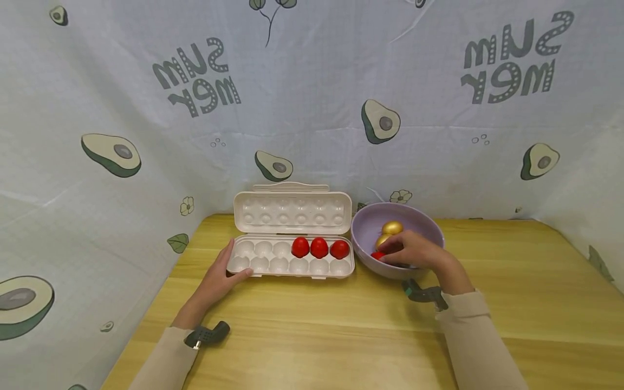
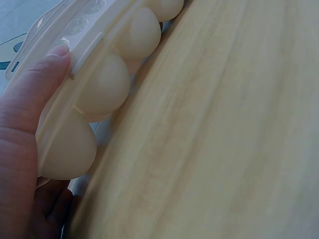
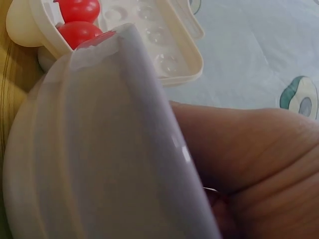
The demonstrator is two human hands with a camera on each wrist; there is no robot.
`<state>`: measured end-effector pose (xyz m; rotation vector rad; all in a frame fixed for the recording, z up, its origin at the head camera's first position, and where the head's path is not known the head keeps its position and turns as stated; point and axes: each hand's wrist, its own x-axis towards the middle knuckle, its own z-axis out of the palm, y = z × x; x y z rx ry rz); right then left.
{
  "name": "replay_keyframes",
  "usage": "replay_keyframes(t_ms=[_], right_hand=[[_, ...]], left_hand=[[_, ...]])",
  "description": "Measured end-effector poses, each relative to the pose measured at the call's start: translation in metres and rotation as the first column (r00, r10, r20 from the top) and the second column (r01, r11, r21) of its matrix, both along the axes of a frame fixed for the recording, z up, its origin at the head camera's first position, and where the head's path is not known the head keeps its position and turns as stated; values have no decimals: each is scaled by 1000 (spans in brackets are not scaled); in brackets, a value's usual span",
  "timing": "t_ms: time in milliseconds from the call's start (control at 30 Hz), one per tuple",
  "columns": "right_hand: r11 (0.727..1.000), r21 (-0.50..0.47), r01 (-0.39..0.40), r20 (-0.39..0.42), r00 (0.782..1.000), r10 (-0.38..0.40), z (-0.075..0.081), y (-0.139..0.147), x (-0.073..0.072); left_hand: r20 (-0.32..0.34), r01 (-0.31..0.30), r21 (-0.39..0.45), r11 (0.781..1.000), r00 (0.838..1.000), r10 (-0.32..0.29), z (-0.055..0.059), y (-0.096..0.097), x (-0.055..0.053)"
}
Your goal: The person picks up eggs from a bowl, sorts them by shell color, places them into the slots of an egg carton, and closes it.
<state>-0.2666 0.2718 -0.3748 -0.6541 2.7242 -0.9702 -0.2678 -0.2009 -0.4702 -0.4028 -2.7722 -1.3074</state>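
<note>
A white plastic egg carton (image 1: 292, 268) lies with its lid (image 1: 292, 212) raised at the back. Three red eggs (image 1: 319, 247) sit in its back row, toward the right end. My left hand (image 1: 214, 276) grips the carton's left end, thumb over the front rim and fingers round the side. Inside the purple bowl (image 1: 358, 238), my right hand (image 1: 414, 250) has its thumb and fingertips around a red egg (image 1: 377, 255). Two gold eggs (image 1: 392, 228) lie behind those fingertips. In the right wrist view the bowl's wall (image 3: 114, 149) hides the fingers.
The bowl stands right beside the carton's right end. Both are on a wooden table (image 1: 312, 325), near its back edge. A white cloth (image 1: 312, 108) printed with avocados hangs behind the table and along its sides.
</note>
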Motion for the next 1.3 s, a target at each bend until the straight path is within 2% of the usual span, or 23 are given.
replay_keyframes(t_ms=[400,800,1300], right_hand=[[1000,23,1,-22,1000,0,-7,1,-3],[1000,-23,2,35,999,-1,-9,0,-4],[998,-58,0,60,998,4,-9,-3,-2]], left_hand=[[6,-1,5,1000,1000,1,1,0,1],[6,-4,1,1000,1000,4,2,1,2],[14,-3,8,1000,1000,3,3,2,2]])
